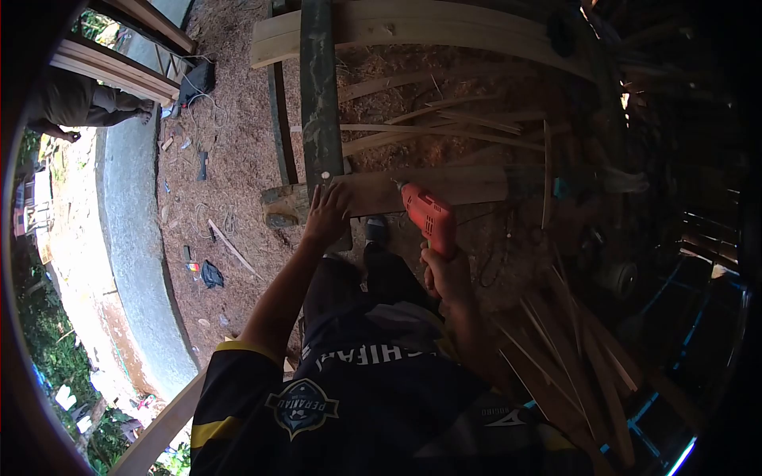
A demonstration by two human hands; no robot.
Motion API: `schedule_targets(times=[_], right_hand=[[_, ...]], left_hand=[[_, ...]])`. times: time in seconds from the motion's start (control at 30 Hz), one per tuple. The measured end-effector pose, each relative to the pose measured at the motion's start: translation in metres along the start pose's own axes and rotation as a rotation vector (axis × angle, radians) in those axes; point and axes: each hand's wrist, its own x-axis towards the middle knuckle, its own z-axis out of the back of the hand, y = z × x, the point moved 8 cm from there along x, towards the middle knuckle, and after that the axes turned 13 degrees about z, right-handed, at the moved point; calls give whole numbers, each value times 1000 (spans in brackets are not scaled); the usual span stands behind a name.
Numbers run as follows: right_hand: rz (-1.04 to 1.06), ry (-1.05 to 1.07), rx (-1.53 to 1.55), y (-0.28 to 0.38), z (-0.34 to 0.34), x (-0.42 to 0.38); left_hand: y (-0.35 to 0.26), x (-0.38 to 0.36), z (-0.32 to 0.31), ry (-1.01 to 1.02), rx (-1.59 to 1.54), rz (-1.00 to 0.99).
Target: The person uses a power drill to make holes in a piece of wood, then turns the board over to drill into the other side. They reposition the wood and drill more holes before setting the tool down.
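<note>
A red power drill (pixel 429 216) is gripped in my right hand (pixel 446 274), its bit pointing up and left over a wooden board (pixel 460 184). My left hand (pixel 328 208) lies with fingers spread at the board's left end, where it meets a dark upright plank (pixel 319 95). A small pale round spot (pixel 325 174) shows on the plank just above my left fingertips. Whether the drill bit touches the board cannot be made out.
Thin wood strips (pixel 444 127) lie beyond the board. More offcuts (pixel 571 357) are piled at lower right. A concrete strip (pixel 131 238) runs along the left. A person (pixel 87 103) is at upper left, near a black bag (pixel 197 82). Loose cords (pixel 228 218) lie on the ground.
</note>
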Motion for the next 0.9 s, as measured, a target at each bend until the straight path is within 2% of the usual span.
schedule_targets(times=[0.07,0.17,0.3,0.37,0.7,0.8,0.87,0.9], right_hand=[[23,-13,13,1,0,1],[-4,-8,8,1,0,2],[6,-29,17,0,-1,6],[20,-32,6,0,-1,8],[13,-37,9,7,-9,1],[-6,-3,8,4,-8,1],[-16,31,11,1,-9,1],[-30,35,-1,1,-11,1]], left_hand=[[3,-34,-8,-70,39,-85],[9,-56,-18,-18,48,-21],[5,-52,-18,-41,30,-23],[7,-50,-24,-124,115,-72],[2,-21,-14,-34,133,-96],[4,-16,-9,30,-2,-35],[0,-17,16,-217,-22,22],[1,-16,14,-219,-20,25]])
